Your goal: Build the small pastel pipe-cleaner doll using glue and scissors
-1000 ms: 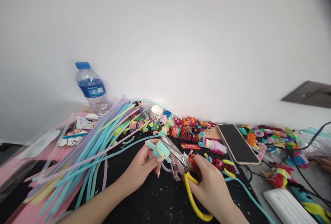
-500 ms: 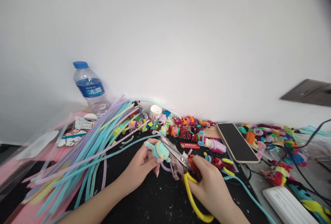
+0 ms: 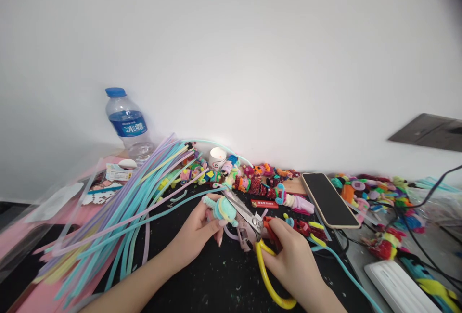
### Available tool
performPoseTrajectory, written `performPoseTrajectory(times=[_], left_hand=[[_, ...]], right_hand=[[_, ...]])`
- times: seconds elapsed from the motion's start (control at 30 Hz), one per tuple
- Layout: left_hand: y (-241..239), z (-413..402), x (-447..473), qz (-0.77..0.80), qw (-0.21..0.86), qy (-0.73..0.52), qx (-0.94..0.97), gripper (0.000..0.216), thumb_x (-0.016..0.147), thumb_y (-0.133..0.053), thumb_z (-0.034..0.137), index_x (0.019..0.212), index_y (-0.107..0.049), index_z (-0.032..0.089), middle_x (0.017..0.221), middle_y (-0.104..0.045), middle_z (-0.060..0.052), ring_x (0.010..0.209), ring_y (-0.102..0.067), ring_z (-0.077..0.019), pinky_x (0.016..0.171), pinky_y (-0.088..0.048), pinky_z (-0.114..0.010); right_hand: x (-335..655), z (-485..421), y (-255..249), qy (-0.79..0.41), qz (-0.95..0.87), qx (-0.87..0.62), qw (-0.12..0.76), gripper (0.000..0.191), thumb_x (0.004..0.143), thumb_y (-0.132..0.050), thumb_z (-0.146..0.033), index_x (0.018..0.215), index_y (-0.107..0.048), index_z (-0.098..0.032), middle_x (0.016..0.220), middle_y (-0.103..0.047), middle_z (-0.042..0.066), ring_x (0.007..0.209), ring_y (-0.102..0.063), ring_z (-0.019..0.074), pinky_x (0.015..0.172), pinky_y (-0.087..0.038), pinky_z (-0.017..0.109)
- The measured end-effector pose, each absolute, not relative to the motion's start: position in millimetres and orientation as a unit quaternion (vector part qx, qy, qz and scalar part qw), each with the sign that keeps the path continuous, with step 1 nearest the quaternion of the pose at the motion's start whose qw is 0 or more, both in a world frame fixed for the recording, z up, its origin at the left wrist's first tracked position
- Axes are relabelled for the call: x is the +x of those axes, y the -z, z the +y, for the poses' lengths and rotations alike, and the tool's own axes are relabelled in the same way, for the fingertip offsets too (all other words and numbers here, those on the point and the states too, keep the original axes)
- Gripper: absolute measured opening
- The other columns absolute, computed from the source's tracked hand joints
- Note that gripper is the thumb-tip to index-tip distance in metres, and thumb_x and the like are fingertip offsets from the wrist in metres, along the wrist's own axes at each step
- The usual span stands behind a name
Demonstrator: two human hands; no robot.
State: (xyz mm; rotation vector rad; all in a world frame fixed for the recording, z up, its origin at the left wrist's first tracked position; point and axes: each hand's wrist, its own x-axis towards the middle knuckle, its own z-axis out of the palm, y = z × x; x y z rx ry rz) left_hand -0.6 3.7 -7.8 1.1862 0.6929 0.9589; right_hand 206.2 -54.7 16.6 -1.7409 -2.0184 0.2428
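My left hand [image 3: 197, 237] pinches a small fuzzy figure [image 3: 224, 209] of teal, yellow and pink pipe cleaner above the black mat [image 3: 216, 284]. My right hand [image 3: 294, 264] grips yellow-handled scissors [image 3: 252, 226]; their metal blades point up-left and touch the figure. A long fan of teal, lilac and yellow pipe cleaners [image 3: 133, 202] lies left of my left hand.
A water bottle [image 3: 129, 125] stands at the back left by the white wall. A row of finished pipe-cleaner figures [image 3: 252, 178] runs along the wall, with a small white cup [image 3: 217, 157]. A phone [image 3: 327, 199], cables and more colourful figures [image 3: 378, 197] lie right. A white device [image 3: 400, 286] sits at the lower right.
Hands, scissors and figure stay in nearly the same place; only the view shifts slightly.
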Motion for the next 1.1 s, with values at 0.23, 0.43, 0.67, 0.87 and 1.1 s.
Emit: performPoseTrajectory(times=[0.23, 0.43, 0.67, 0.87, 1.1], left_hand=[[12, 4, -2, 0.309, 0.665, -0.425, 0.531, 0.029, 0.083, -0.057, 0.033, 0.104, -0.043, 0.018, 0.056, -0.051, 0.007, 0.046, -0.050, -0.0086, 0.052, -0.041, -0.024], [10, 6, -2, 0.304, 0.664, -0.432, 0.529, 0.033, 0.083, -0.057, 0.034, 0.107, -0.043, 0.018, 0.055, -0.051, 0.008, 0.045, -0.049, -0.0093, 0.051, -0.041, -0.025], [8, 5, -1, 0.306, 0.671, -0.430, 0.520, 0.032, 0.081, -0.059, 0.034, 0.105, -0.045, 0.019, 0.061, -0.051, 0.007, 0.046, -0.050, -0.0089, 0.050, -0.041, -0.025], [7, 3, -1, 0.307, 0.684, -0.424, 0.507, 0.034, 0.079, -0.062, 0.035, 0.104, -0.046, 0.019, 0.064, -0.051, 0.006, 0.048, -0.051, -0.0088, 0.051, -0.045, -0.025], [12, 2, -1, 0.302, 0.690, -0.420, 0.506, 0.034, 0.079, -0.062, 0.033, 0.105, -0.045, 0.019, 0.063, -0.051, 0.006, 0.049, -0.051, -0.0087, 0.050, -0.045, -0.025]], right_hand=[[211, -53, -9, -0.045, -0.748, -0.615, 0.247, 0.019, 0.074, -0.054, -0.022, 0.066, -0.036, -0.022, 0.060, -0.049, -0.003, 0.050, -0.050, 0.0135, 0.048, -0.036, 0.022], [213, -52, -15, -0.024, -0.732, -0.628, 0.264, 0.015, 0.072, -0.053, -0.020, 0.075, -0.039, -0.023, 0.063, -0.050, -0.003, 0.051, -0.050, 0.0144, 0.047, -0.039, 0.022], [208, -53, -23, -0.052, -0.738, -0.624, 0.250, 0.020, 0.069, -0.051, -0.018, 0.085, -0.041, -0.022, 0.075, -0.054, 0.001, 0.060, -0.055, 0.0179, 0.052, -0.044, 0.026], [206, -54, -23, -0.077, -0.743, -0.627, 0.223, 0.013, 0.070, -0.054, -0.019, 0.076, -0.043, -0.023, 0.072, -0.056, 0.000, 0.059, -0.056, 0.0166, 0.052, -0.041, 0.025], [207, -53, -21, -0.094, -0.743, -0.626, 0.217, 0.013, 0.071, -0.054, -0.018, 0.074, -0.043, -0.022, 0.074, -0.055, 0.000, 0.060, -0.056, 0.0164, 0.054, -0.042, 0.024]])
